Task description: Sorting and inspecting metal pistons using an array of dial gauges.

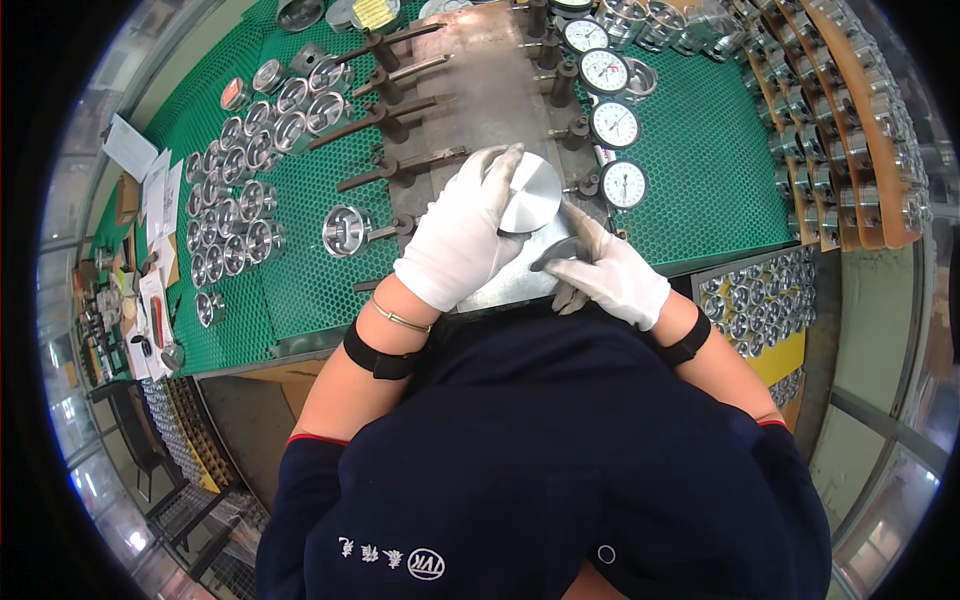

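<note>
**Navy shirt (560, 450) foremost, round metal piece (537, 195) in a gloved left hand (460, 230)**

Head view: the shirt fills the lower middle, with both forearms reaching up past it. White-gloved, the left hand grasps the round metal piece along its left side, flat silver face showing, over the near end of a metal plate (490, 95); whether it touches the plate, I cannot tell. Just right of it, the right hand (618, 278) has bent fingers beside a dark round piece (563, 253); I cannot tell whether they grip it. Dial gauges (614, 124) line the plate's right side. Silver pistons (264, 150) stand grouped leftward on a green mat (700, 205).
</note>
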The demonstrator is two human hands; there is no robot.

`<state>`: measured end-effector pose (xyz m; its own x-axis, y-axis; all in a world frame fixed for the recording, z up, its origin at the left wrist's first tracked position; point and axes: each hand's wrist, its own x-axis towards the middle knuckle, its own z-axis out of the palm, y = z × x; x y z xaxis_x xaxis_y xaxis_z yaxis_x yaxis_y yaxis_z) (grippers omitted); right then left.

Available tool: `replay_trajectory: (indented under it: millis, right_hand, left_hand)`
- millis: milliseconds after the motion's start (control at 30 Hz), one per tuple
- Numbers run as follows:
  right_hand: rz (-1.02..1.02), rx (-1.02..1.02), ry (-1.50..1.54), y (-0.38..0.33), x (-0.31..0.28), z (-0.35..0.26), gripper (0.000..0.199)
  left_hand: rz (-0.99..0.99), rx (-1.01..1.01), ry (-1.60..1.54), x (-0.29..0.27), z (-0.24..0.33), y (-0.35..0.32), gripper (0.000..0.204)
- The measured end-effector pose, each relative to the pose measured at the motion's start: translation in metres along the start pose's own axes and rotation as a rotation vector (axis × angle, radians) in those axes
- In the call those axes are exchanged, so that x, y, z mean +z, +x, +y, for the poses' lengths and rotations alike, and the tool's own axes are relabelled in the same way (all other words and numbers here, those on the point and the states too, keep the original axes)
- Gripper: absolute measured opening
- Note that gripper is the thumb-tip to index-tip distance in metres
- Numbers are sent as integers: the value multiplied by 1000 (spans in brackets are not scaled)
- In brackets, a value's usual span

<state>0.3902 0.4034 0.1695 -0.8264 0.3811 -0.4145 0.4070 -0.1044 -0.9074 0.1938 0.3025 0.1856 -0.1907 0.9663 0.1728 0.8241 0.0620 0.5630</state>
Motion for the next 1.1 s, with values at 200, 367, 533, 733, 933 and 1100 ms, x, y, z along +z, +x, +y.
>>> replay_trajectory:
  millis: [200,367,533,733,933,1100]
  right_hand:
    - [-10,31,-14,-2,-1,-2,91]
    - [12,-4,-67,2,-4,6,92]
    - [-12,38,-33,1,-2,-3,90]
    - [-4,-27,-46,1,-2,3,91]
    - [128,-262,21,-7,0,2,82]
    - [186,-360,-32,-28,-61,-39,48]
  left_hand:
    - [-4,70,-22,2,-6,1,82]
    - [16,69,-33,4,-6,5,81]
    - [20,63,-22,6,-8,4,80]
    - [16,62,-15,4,-5,2,78]
    - [-264,-234,-507,-24,14,5,49]
    - [-27,-268,-579,-59,22,-11,47]
